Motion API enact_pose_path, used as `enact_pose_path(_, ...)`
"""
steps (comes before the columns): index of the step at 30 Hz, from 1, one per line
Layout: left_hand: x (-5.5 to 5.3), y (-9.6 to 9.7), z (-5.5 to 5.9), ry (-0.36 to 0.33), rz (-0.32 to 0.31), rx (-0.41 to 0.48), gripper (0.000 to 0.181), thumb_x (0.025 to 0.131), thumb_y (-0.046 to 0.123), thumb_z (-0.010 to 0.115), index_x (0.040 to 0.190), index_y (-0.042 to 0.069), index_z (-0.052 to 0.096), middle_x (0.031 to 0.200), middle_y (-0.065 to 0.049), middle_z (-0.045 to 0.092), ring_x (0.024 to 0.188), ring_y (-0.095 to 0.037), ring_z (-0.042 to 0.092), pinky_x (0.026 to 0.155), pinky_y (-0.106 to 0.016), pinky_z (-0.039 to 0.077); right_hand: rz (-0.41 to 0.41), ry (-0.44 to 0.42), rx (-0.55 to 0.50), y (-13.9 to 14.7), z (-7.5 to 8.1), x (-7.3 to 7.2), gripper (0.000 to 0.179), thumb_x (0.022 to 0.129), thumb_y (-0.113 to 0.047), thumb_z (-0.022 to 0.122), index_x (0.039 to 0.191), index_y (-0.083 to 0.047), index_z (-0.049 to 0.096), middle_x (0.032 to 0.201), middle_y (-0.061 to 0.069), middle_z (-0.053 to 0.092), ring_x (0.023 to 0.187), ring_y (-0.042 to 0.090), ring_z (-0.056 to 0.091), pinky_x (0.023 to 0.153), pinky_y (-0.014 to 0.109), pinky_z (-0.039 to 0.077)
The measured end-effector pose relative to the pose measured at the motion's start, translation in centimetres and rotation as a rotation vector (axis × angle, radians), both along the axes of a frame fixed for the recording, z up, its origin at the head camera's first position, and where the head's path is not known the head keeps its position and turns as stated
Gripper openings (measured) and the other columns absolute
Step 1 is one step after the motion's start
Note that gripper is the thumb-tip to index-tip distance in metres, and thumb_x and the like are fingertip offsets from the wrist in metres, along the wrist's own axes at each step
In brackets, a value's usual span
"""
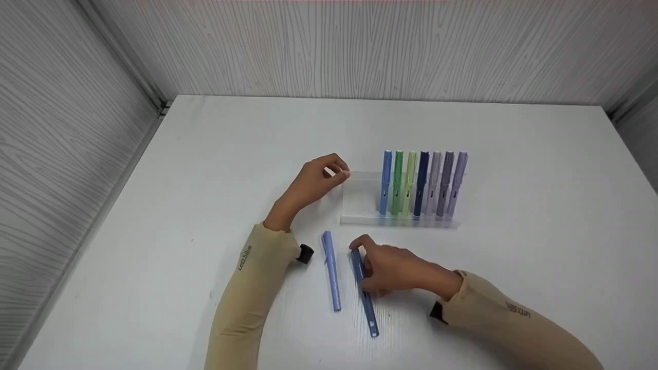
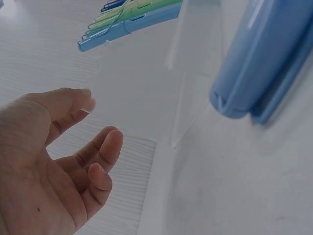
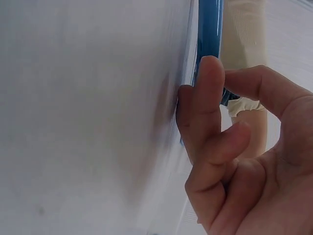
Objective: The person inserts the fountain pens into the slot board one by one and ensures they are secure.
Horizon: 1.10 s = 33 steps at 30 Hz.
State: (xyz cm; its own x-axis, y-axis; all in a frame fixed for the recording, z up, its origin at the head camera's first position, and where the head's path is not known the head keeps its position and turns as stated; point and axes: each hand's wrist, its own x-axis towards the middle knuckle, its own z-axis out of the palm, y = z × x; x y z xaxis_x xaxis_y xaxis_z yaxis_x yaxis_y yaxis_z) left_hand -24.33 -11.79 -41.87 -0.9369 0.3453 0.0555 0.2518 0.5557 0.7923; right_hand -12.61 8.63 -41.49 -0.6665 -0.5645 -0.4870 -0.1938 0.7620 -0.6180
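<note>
My left hand [image 1: 314,181] pinches the top left corner of a clear pen stand [image 1: 360,198] between thumb and forefinger; the other fingers curl free of it in the left wrist view. My right hand [image 1: 393,266] grips a dark blue pen [image 1: 369,313] near the front of the stand, with thumb and fingers on its two sides. The pen slants along the table, its lower end toward me. Left of it lies a light blue pen [image 1: 332,272] with its clip end pointing away from me, touched by neither hand.
Several capped pens stand side by side in the stand's right part, from a blue pen [image 1: 385,182] through a green pen [image 1: 397,182] to a purple pen [image 1: 457,182]. Around the white table [image 1: 154,246] rise wood-grained panels [image 1: 360,49] at the back and sides.
</note>
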Motion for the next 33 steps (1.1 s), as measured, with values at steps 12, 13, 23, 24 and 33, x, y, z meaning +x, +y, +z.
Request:
enact_pose_path(12,0.2,0.0,0.2,-0.016,0.008,-0.009,0.019,0.097,0.029,0.059,0.106,0.014,0.064,0.11,-0.008,0.063,0.092,-0.024,0.061,0.08,-0.036,0.051,0.041,-0.04,-0.164,0.8,0.1,-0.3,0.064,0.085,-0.011,0.067,0.135,-0.017,0.028,0.093,0.001,0.064,0.062,0.014,0.059,0.063,0.032,0.046)
enact_pose_path(13,0.2,0.0,0.2,-0.016,0.008,-0.009,0.019,0.097,0.029,0.059,0.106,0.014,0.064,0.11,-0.008,0.063,0.092,-0.023,0.06,0.08,-0.036,0.05,0.042,-0.039,-0.178,0.9,0.1,-0.4,0.064,0.085,-0.01,0.067,0.135,-0.017,0.027,0.095,0.001,0.065,0.061,0.014,0.059,0.064,0.032,0.047)
enact_pose_path(23,0.2,0.0,0.2,0.002,0.001,0.002,0.019,0.097,0.029,0.059,0.105,0.012,0.064,0.109,-0.009,0.064,0.094,-0.024,0.061,0.081,-0.036,0.05,-0.009,0.036,-0.28,1.9,1.2,-1.2,0.064,0.087,-0.009,0.065,0.137,-0.019,0.025,0.102,0.007,0.066,0.066,0.014,0.058,0.065,0.032,0.049)
enact_pose_path(24,0.2,0.0,0.2,0.002,0.001,0.003,0.019,0.097,0.029,0.059,0.105,0.012,0.064,0.109,-0.009,0.064,0.094,-0.024,0.061,0.081,-0.036,0.05,-0.018,0.036,-0.291,2.0,1.3,-1.3,0.064,0.088,-0.009,0.065,0.137,-0.019,0.025,0.103,0.007,0.065,0.066,0.015,0.059,0.066,0.032,0.05)
enact_pose_path(33,0.0,0.0,0.1,-0.03,0.016,-0.005,0.018,0.096,0.029,0.06,0.106,0.015,0.064,0.107,-0.007,0.065,0.09,-0.022,0.061,0.078,-0.033,0.051,-0.1,0.094,-0.367,2.8,2.1,-2.4,0.066,0.088,-0.007,0.066,0.138,-0.018,0.024,0.102,0.011,0.064,0.064,0.02,0.062,0.062,0.033,0.053)
